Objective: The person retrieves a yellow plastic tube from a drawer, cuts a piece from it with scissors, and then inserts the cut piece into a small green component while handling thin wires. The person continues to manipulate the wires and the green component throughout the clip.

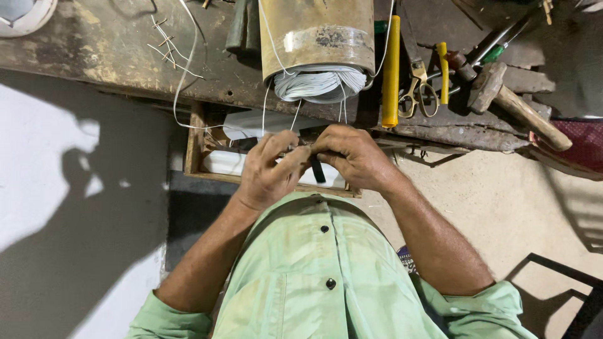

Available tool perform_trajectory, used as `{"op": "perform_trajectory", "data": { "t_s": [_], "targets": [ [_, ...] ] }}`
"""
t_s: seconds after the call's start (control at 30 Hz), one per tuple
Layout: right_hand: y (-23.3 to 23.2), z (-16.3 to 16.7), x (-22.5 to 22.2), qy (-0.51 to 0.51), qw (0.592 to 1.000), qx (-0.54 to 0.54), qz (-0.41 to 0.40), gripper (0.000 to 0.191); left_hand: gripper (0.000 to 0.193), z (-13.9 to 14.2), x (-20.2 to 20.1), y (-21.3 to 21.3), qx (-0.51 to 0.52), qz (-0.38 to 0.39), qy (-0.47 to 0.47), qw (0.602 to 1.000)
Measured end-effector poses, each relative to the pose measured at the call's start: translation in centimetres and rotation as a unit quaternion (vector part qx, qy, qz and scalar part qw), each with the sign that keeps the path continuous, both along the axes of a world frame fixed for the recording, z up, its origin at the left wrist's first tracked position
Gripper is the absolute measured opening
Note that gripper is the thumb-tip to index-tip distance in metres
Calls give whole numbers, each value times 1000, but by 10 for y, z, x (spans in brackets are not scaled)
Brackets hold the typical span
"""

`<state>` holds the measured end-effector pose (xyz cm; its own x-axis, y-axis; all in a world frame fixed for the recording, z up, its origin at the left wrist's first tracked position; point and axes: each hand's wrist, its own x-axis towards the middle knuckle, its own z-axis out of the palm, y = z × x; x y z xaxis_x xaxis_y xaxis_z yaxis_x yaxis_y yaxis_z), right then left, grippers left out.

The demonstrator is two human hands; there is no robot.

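L hand (269, 171) & R hand (352, 157) are both closing their grip on a small dark part (317, 168), working white wire (295, 119) from the coil (320, 83) on the worktop (113, 50).

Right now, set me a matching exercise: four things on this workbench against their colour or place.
Things:
1. Scissors
2. Hammer
3. Wire coil
4. Long rod

Descriptions:
A. White, inside the rusty metal cylinder
B. Bright yellow, upright beside the cylinder
C. Wooden handle, far right of the bench
D. Brass-coloured handles, between two yellow items

Pairs: 1-D, 2-C, 3-A, 4-B
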<state>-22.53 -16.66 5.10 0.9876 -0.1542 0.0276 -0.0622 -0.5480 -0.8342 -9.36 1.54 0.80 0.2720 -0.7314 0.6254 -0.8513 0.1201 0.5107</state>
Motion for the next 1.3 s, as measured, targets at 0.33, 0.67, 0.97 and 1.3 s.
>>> {"op": "perform_trajectory", "data": {
  "t_s": [0.33,0.67,0.97,1.3],
  "targets": [
    [12,-12,-6,-84,989,-123,-16,26,16,6,-3,-23,76,151,275,946],
    [9,-9,-7,-58,992,-115,-6,29,27,41,28,-7,228,-73,301,923],
    [2,12,-3,37,999,21,-13,17,47,2,-5,-2,-12,-2,12,1000],
    [3,6,-4,20,1000,-13,19,14,55,1,-7,-3,33,23,4,999]
  ]
}}
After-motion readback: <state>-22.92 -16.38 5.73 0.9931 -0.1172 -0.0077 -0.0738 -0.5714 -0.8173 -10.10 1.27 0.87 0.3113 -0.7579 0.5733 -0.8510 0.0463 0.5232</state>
